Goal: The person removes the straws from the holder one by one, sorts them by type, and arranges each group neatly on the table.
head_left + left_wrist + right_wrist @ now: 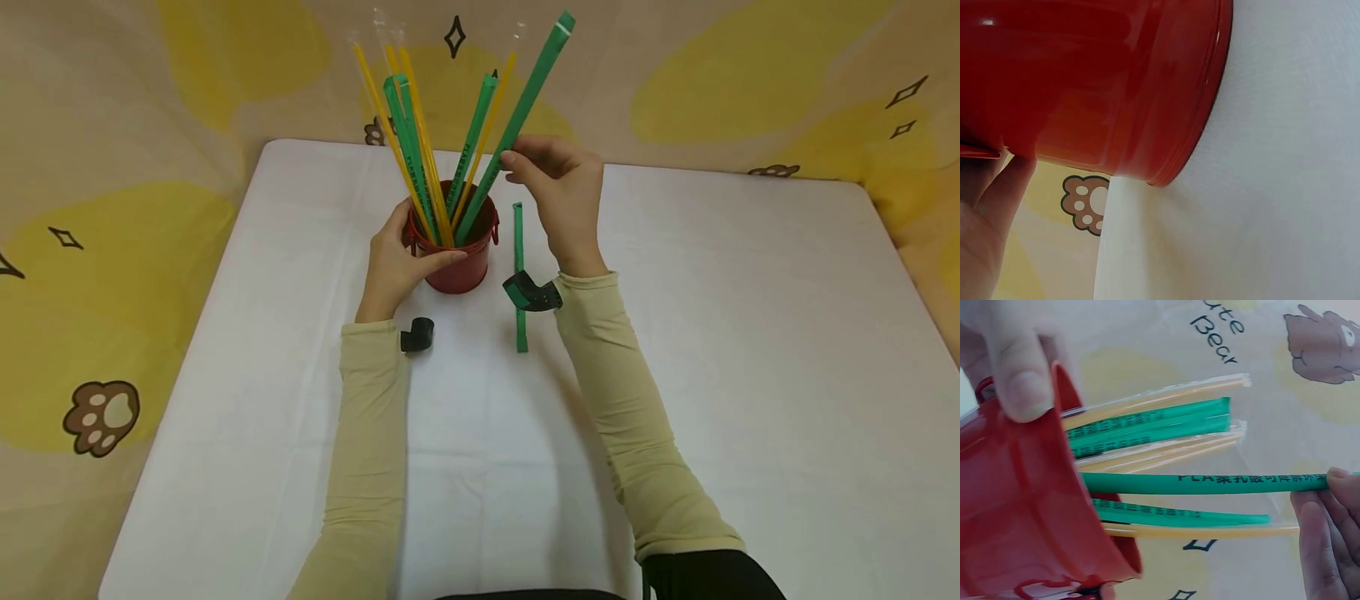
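Note:
A small red metal bucket [459, 271] stands on the white table, its red wall [1072, 81] filling much of the left wrist view. My left hand [393, 262] grips it from the left, with the thumb along the near rim. Between thumb and fingers, my right hand [562, 196] pinches a green paper-wrapped straw [528, 96], which leans right with its lower end inside the bucket. Dark printing runs along this straw's wrapper [1210, 481] in the right wrist view. Other green wrapped straws [470, 142] and several yellow straws in clear wrappers [420, 125] fan out of the bucket.
One more green wrapped straw [518, 237] lies on the table right of the bucket, partly covered by the black wrist camera [534, 293]. A patterned yellow and beige cloth [712, 75] hangs beyond the white table [750, 333].

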{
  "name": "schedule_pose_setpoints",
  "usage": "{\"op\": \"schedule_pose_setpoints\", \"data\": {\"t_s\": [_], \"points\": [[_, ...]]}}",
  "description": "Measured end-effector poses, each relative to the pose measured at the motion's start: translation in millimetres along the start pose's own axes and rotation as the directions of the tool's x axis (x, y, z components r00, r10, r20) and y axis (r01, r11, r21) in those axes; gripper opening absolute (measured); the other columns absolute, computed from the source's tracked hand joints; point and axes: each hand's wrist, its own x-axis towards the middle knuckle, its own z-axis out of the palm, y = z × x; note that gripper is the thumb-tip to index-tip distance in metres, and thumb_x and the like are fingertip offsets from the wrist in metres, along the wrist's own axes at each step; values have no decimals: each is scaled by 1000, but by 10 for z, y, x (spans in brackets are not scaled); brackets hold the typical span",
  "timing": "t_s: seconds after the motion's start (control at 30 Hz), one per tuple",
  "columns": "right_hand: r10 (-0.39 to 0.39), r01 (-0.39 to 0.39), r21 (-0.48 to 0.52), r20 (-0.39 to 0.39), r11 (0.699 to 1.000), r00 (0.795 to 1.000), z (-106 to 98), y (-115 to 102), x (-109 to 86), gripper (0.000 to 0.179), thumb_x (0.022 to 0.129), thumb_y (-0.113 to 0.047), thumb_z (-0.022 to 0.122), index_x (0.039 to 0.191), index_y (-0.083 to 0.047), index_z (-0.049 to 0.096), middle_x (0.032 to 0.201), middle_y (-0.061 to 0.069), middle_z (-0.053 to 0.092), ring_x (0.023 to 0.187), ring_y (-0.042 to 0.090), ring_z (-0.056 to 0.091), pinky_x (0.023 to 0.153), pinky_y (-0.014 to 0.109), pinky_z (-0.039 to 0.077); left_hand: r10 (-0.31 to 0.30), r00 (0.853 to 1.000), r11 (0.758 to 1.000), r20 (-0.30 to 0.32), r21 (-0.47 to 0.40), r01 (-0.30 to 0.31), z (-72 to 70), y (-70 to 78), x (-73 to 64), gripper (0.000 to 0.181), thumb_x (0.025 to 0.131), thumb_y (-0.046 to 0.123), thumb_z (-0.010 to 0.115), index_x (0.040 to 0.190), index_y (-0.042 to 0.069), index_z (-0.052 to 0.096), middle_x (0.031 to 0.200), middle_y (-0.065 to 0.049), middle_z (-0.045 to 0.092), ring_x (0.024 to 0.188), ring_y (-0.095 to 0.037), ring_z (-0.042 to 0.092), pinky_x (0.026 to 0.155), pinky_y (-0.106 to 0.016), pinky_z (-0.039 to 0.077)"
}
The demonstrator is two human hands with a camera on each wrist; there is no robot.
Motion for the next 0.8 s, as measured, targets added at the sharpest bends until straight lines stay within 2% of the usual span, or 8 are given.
{"op": "schedule_pose_setpoints", "data": {"t_s": [0.17, 0.4, 0.63, 0.8], "points": [[8, -3, 89, -50, 996, 999, -35, -53, 22, 8, 80, 7, 69, 87, 11, 68, 80, 11, 67, 74, 22, 65, 73, 33, 57, -6, 1000, 1000, 1, 12, 6, -2, 8, 3, 84, 69, 21, 85, 140, 10, 42, 130, -5, 55, 117, -14, 51, 102, -25, 40], [10, 6, 159, -99, 987, 995, -84, -115, 27, 6, 79, 9, 69, 85, 9, 69, 80, 15, 67, 73, 24, 66, 72, 33, 57, 3, 1000, 1000, 2, 6, -3, 4, 15, 6, 83, 69, 20, 86, 139, 9, 42, 129, -6, 55, 116, -15, 52, 101, -26, 41], [-36, 56, 166, -119, 985, 992, -184, -166, 22, 6, 81, 5, 68, 86, 5, 71, 81, 15, 68, 74, 28, 66, 73, 35, 56, 2, 1000, 1000, 5, 5, -3, 9, 12, 14, 83, 69, 20, 86, 139, 10, 43, 129, -5, 55, 116, -14, 52, 101, -25, 41], [6, 27, 214, -149, 976, 989, -269, -219, 19, 7, 81, 5, 69, 87, 5, 71, 83, 16, 68, 74, 26, 66, 74, 34, 56, 5, 1000, 1000, 5, 10, -5, 8, 14, 21, 82, 69, 20, 86, 139, 10, 43, 128, -5, 55, 115, -14, 52, 100, -25, 41]]}}
